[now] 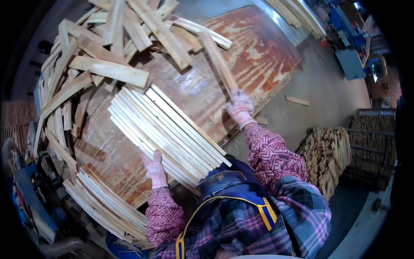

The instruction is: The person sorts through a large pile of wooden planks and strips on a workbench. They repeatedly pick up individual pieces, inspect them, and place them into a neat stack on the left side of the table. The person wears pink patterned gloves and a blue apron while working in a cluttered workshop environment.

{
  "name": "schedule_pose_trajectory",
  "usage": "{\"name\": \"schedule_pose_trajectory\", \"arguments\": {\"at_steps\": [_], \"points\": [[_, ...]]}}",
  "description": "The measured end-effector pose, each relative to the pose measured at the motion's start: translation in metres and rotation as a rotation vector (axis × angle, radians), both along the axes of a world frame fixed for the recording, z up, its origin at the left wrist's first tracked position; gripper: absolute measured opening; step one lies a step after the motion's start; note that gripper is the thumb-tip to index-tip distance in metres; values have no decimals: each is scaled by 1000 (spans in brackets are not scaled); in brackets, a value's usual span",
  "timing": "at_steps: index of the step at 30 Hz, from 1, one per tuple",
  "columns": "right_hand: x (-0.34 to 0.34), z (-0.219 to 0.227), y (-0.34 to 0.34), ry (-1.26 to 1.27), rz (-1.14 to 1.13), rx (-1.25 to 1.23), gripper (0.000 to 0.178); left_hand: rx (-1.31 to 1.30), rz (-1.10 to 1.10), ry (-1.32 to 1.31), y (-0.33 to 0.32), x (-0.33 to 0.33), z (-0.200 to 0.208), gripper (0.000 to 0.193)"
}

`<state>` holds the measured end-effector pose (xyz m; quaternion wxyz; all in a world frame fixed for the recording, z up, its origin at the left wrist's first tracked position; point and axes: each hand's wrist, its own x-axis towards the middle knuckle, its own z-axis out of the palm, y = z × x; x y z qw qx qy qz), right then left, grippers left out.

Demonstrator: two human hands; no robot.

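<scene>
A worn reddish-brown plywood sheet (254,56) serves as the work surface, set over a grey concrete floor (327,90) in what looks like a woodworking shop. A loose heap of pale wooden slats (108,39) covers its far left part, and a curved row of more slats (103,200) lies along its near left edge. On the floor to the right stands a stacked pile of short wood pieces (325,153), with darker stacks behind it whose contents are too dim to make out. A single offcut (297,101) lies on the floor, and a blue machine (349,39) stands at the far right.

The left hand (154,167), gloved, presses against the near edge of a neat bundle of slats (168,131) lying side by side on the plywood, fingers curled on it. The right hand (239,108), also gloved, is closed around the lower end of a single slat (217,60) that slopes up over the sheet.
</scene>
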<state>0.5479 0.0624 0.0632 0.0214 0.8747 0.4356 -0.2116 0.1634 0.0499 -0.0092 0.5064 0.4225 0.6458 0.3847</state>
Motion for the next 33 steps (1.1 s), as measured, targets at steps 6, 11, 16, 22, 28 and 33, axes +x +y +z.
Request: {"name": "schedule_pose_trajectory", "arguments": {"at_steps": [6,11,16,22,28,33], "points": [[8,-64,-58,-79,60,263,77,16,-21,117,-6,-12,-8,91],[63,-67,-127,83,-241,430,78,-57,49,-152,-4,4,5,83],[94,-92,-186,421,-447,249,78,-27,25,-235,-6,12,-3,78],[124,-109,-178,554,-378,119,62,-93,-44,-217,-14,90,14,78],[126,-18,-182,781,-450,486,34,-2,-73,165,-8,96,3,66],[111,-37,-236,848,-479,746,25,-63,-46,415,-7,124,42,89]]}}
